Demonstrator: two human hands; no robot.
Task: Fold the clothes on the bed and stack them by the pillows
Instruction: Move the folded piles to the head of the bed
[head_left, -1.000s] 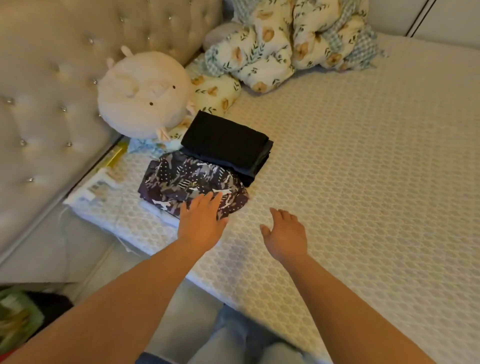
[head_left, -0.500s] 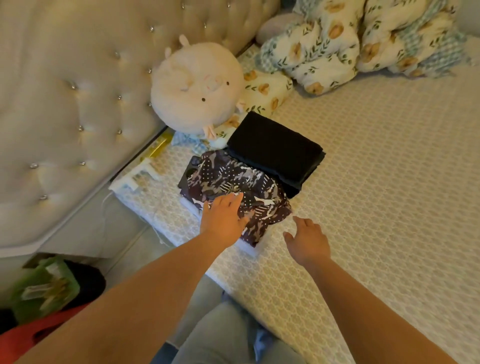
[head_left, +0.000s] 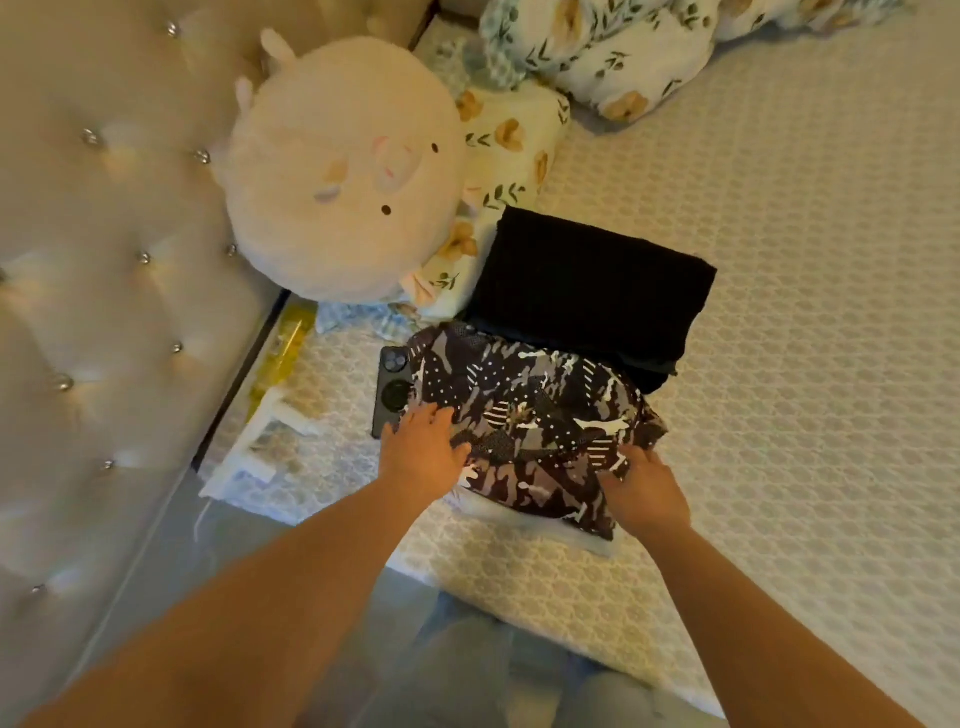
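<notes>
Now both hands are on the patterned garment (head_left: 540, 431), which lies on the bed (head_left: 779, 364) against the folded black garment (head_left: 592, 291) near the pillows (head_left: 511, 150). Left hand (head_left: 423, 457) presses flat, fingers spread; right hand (head_left: 644, 491) pinches its edge. Better to smooth outward and keep the edges even.

Both bare forearms reach up from the bottom of the frame toward its centre, the left from the lower left corner, the right from the lower right. The left hand (head_left: 423, 457) lies palm down a little left of centre, fingers (head_left: 434, 418) spread and nearly straight, pointing up the frame, resting flat on cloth. The right hand (head_left: 647, 491) sits just right of centre, back of the hand up, its fingertips curled down out of sight at the cloth's edge; whether they pinch it cannot be told.
</notes>
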